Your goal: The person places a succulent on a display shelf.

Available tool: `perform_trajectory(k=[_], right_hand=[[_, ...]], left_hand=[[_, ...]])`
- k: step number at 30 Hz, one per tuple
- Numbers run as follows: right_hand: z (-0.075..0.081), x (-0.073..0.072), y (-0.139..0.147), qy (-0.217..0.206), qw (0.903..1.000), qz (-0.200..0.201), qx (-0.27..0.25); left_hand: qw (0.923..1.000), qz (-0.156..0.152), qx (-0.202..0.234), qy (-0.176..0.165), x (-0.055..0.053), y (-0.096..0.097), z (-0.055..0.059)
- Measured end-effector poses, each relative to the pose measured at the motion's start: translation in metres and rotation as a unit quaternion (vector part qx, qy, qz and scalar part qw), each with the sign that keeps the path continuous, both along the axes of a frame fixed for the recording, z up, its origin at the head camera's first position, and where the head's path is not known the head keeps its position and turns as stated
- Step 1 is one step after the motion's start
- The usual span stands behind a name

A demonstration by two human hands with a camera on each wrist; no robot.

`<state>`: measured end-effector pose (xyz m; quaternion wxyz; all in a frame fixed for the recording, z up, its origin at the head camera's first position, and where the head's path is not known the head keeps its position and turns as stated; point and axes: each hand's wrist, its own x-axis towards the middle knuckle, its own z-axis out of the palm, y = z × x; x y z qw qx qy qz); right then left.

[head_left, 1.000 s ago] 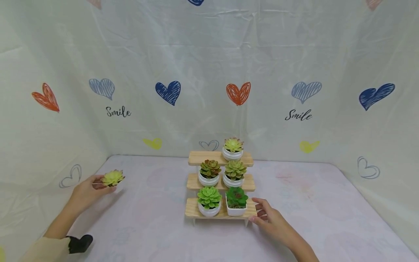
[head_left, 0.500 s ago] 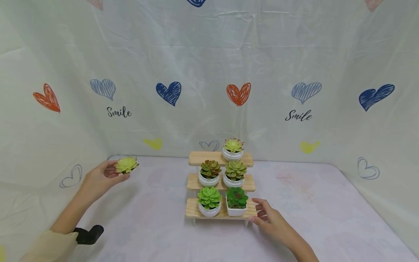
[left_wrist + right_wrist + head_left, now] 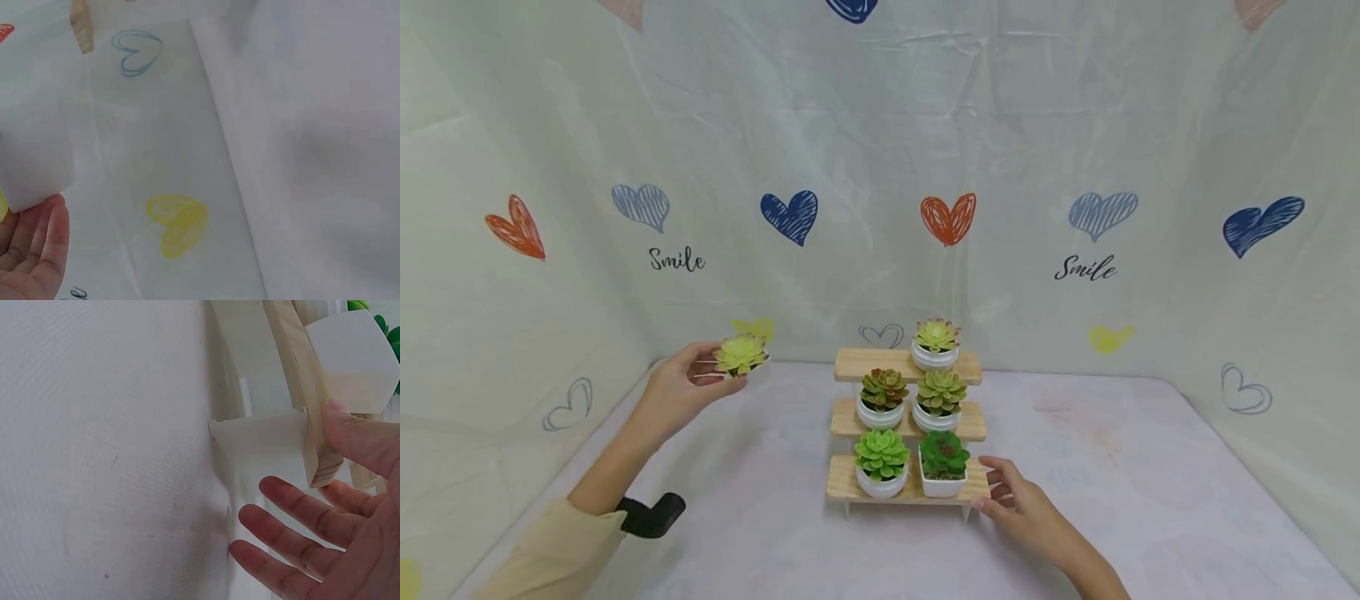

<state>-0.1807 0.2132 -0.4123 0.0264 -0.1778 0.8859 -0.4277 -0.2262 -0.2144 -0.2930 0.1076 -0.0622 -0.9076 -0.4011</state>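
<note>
Up near the back curtain, my left hand (image 3: 681, 392) holds a yellow-green potted succulent (image 3: 741, 354) off the table. Its angular white pot (image 3: 37, 172) shows in the left wrist view, with fingertips curled along the lower edge. A three-step wooden plant stand (image 3: 872, 364) stands in the middle of the table. My right hand (image 3: 1022, 510) pinches the right end of its lowest shelf (image 3: 322, 444) between thumb and index finger, the other fingers spread loosely below.
A pink-tipped succulent (image 3: 936, 337) is on the top shelf's right. The middle shelf bears a reddish succulent (image 3: 882, 392) and an olive one (image 3: 940, 396). Below are a bright green succulent (image 3: 881, 458) and a dark green one (image 3: 943, 458). A heart-print curtain (image 3: 880, 167) hangs behind.
My left hand has carried the yellow-green succulent up and to the right, toward the stand. My right hand stays at the lowest shelf's end.
</note>
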Motion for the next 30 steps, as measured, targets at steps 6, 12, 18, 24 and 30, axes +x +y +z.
perform_trajectory(k=[6, 12, 18, 24, 30], right_hand=[[-0.002, 0.000, 0.000, 0.002, 1.0000, 0.005, -0.001], [-0.002, -0.002, 0.000, 0.006, 1.0000, -0.001, 0.002], [-0.001, -0.002, 0.001, 0.012, 0.9999, 0.001, 0.002], [0.000, -0.001, 0.000, 0.008, 1.0000, 0.001, 0.003], [0.001, -0.001, -0.001, 0.004, 1.0000, -0.002, 0.007]], left_hand=[[0.9997, -0.013, 0.021, -0.005, -0.009, 0.023, 0.002], [0.9983, -0.033, 0.047, -0.010, -0.020, 0.050, 0.004], [0.9948, -0.067, 0.076, -0.006, -0.033, 0.078, 0.004], [0.9898, -0.091, 0.107, -0.023, -0.046, 0.100, 0.004], [0.9848, -0.103, 0.133, -0.043, -0.056, 0.113, 0.003]])
